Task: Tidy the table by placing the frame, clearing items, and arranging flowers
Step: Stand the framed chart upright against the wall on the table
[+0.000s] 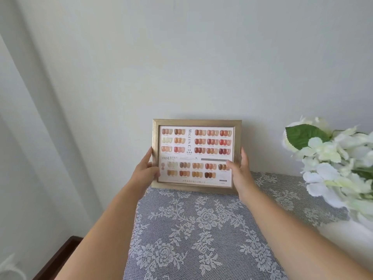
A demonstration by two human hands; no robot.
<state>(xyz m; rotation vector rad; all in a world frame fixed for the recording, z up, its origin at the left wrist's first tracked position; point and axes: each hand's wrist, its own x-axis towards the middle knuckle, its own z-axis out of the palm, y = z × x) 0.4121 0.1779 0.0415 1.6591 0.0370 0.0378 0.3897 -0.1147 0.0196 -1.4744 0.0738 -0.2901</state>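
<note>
A gold-edged picture frame (pixel 196 126) holding a chart of nail-colour swatches stands upright at the back of the table, close to the wall. My left hand (pixel 146 170) grips its left edge, thumb on the front. My right hand (pixel 240 170) grips its right edge, thumb across the glass. The frame's bottom edge sits at the far end of the lace cloth. White artificial flowers (pixel 333 164) with green leaves fill the right side of the table.
A grey tablecloth with white lace roses (pixel 193 229) covers the table. A pale wall rises just behind the frame. A white curtain (pixel 30 138) hangs on the left. The table's dark wooden edge (pixel 58 257) shows at lower left.
</note>
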